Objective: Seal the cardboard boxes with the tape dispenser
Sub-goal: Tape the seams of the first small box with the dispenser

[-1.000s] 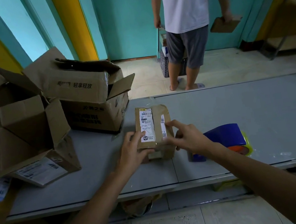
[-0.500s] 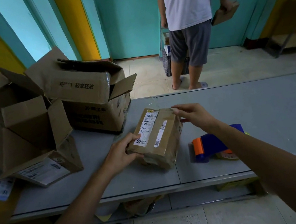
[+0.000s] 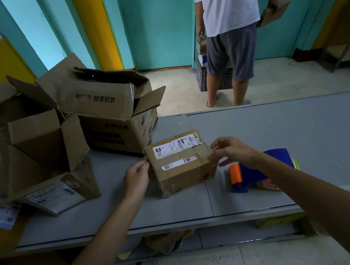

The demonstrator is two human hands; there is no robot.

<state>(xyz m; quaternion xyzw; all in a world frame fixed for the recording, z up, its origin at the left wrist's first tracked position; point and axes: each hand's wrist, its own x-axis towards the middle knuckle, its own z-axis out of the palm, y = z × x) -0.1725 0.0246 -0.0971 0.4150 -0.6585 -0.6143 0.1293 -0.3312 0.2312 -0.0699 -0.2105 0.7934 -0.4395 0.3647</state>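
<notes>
On the grey table [image 3: 296,136] sits a creased, taped cardboard box [image 3: 182,170].

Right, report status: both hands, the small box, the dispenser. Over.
Left hand pinches small brown cardboard box at its left edge, right hand pinches its top right edge. Box on grey table. Blue and orange tape dispenser lies right of box, unheld.

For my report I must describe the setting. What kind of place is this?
Probably a small parcel packing room: opened cardboard boxes with shipping labels stand on a grey work table, and a tape dispenser lies beside a small labelled parcel there.
</notes>
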